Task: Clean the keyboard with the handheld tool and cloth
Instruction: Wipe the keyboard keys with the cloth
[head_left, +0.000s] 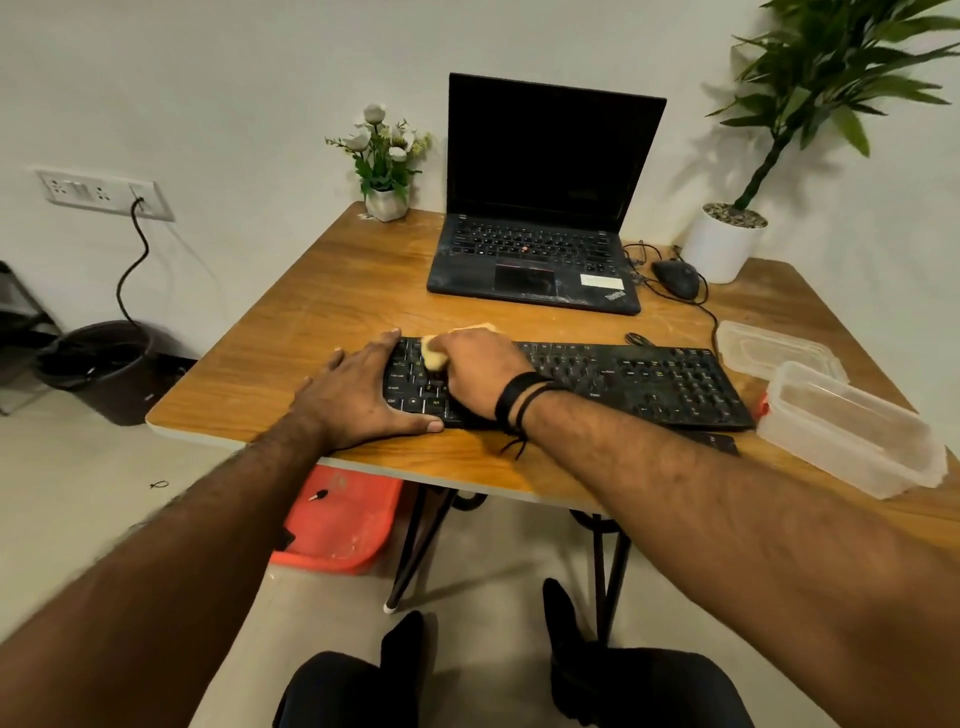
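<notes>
Glossy wood-grain table (332, 291), matt black plastic keyboard (623, 379), soft yellow cloth (434, 356), clear plastic container (852, 436)

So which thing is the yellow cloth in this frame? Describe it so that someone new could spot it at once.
Start at the wooden table and find the long black keyboard along its near edge. At the keyboard's left end, the right hand grips the yellow cloth against the keys. It is the only pale yellow, soft lump there, poking out past the fingers.
</notes>
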